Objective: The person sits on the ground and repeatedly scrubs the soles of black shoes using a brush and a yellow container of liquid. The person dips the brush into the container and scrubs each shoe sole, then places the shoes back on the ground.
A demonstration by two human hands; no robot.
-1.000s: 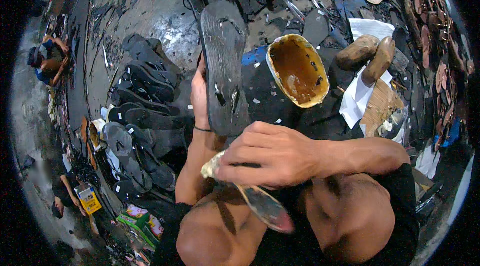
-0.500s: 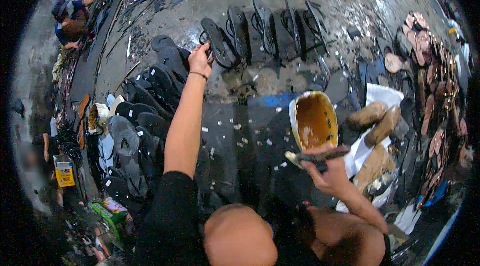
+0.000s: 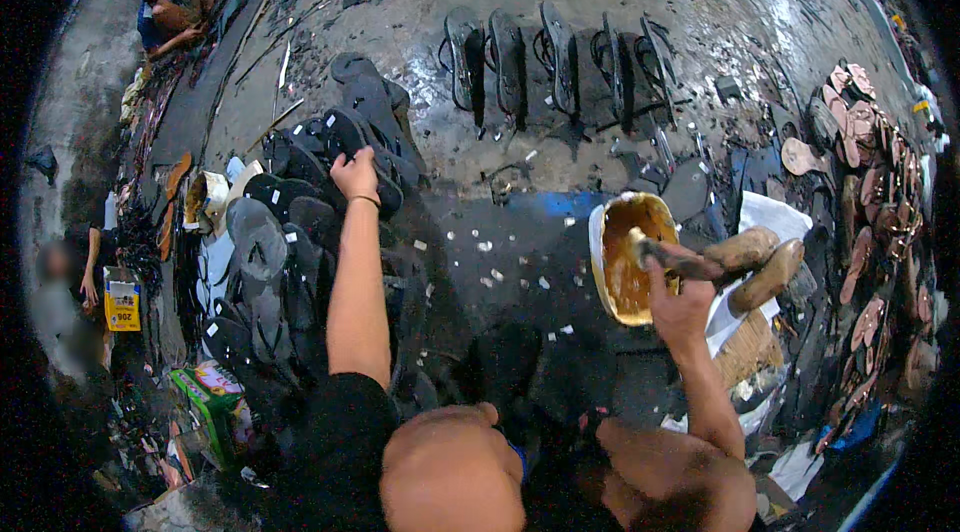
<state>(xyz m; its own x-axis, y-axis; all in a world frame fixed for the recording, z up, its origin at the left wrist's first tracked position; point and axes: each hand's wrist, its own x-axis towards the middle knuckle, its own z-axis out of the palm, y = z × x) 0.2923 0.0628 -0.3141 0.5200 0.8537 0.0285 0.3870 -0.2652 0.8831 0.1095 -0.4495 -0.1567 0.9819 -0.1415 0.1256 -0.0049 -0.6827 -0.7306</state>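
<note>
Head view looks down on a person seated on a dark, wet floor (image 3: 560, 162) strewn with scraps. As landmark take the glue bowl (image 3: 628, 254), a pale tub with brown paste inside, lying on the floor ahead and to the right of the person's knees.

Right hand (image 3: 678, 304) sits at the near right edge of the bowl, its fingers curled shut around the handle of a brush (image 3: 668, 254) whose paste-smeared tip lies inside the bowl. Just right of the bowl two brown wooden blocks (image 3: 755, 262) rest on a white cloth (image 3: 770, 222).

Left hand (image 3: 355, 175) reaches far to the left of the bowl, onto a heap of black sandal soles (image 3: 300, 232); its fingers are bent down over one sole at the top of the heap, touching it, though I cannot tell whether they grip it. A thin band circles that wrist.

Beyond the bowl, farther from the person, a row of strapped black sandals (image 3: 555, 57) lies side by side. Far right of the bowl, tan soles (image 3: 880, 182) lie scattered. Far upper left, another person (image 3: 170, 2) crouches.
</note>
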